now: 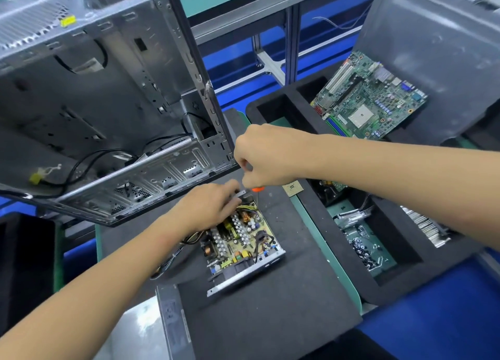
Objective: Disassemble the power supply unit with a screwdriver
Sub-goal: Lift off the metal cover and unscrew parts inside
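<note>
**PSU lid's off, working the screws at the far end**

Since the cover is already off, the power supply unit (243,247) sits open on the dark foam mat (270,319) with its board and coils facing up, right in front of the person. What looks like the removed cover (173,327) lies just beside it at the near edge, out of the way.

The left hand (209,205) rests on the far end of the unit, fingers curled over the edge of the metal wall, I'd guess to stop the box skating around on the mat. The right hand (257,161) is fisted around the screwdriver (257,189). Only a bit of orange handle pokes out below the fist, and the shaft points down at the far corner of the unit. Can't see the tip or the screw, the hands cover it.

The hands are close together but not touching.

The empty PC case (108,102) is propped just behind, and a motherboard (370,97) is parked in the foam tray (311,202) to the right, so pulled parts seem to go there.
</note>
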Tool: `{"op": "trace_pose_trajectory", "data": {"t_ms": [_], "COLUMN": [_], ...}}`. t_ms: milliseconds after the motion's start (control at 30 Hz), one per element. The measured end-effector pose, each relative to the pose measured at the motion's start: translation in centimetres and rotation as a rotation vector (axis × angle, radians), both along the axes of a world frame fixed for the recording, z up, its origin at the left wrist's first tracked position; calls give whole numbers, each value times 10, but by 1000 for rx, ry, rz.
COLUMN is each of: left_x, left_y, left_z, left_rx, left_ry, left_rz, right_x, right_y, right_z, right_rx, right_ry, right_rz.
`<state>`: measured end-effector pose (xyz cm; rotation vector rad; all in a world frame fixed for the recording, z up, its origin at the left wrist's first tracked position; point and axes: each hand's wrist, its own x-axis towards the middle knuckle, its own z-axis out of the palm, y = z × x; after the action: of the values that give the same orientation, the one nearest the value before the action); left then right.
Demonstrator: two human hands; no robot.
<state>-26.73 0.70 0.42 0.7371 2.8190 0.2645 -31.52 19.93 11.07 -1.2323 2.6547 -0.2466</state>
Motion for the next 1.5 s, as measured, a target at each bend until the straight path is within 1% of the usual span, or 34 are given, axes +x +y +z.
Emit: {"op": "trace_pose_trajectory", "data": {"t_ms": [33,67,100,167,233,333,400,500,733,1033,1167,1300,1500], "left_x": [2,4,5,7,8,8,7,8,12,11,10,10,10], "left_y": [-2,-2,-1,-2,-5,-9,-4,2,5,5,6,5,5], "left_z": [2,3,4,3,-1,-5,-6,-6,-2,-4,-4,-6,-8], "left_rx": [84,141,147,93,26,11,16,7,71,21,21,32,38], "left_ry": [1,21,54,94,52,-47,-63,-41,9,-4,14,22,36], "left_rz": [27,12,-36,-156,-208,-164,-136,-137,-139,-127,-130,-137,-136], "right_x": [0,0,0,0,-2,-8,-9,-8,-7,-11,-10,-12,-11], "right_y": [-1,-2,-2,-2,-1,-2,-4,-8,-10,-7,-7,-8,-9], "right_z": [-1,-3,-5,-7,-6,-6,-10,-18,-22,-19,-20,-20,-21], "right_rx": [4,10,14,7,-11,-39,-40,-30,-27,-21,-7,-45,-21], "right_ry": [5,10,15,25,41,45,35,35,62,56,47,39,42], "right_rz": [5,8,10,6,5,-11,-16,-9,23,16,17,-3,7]}}
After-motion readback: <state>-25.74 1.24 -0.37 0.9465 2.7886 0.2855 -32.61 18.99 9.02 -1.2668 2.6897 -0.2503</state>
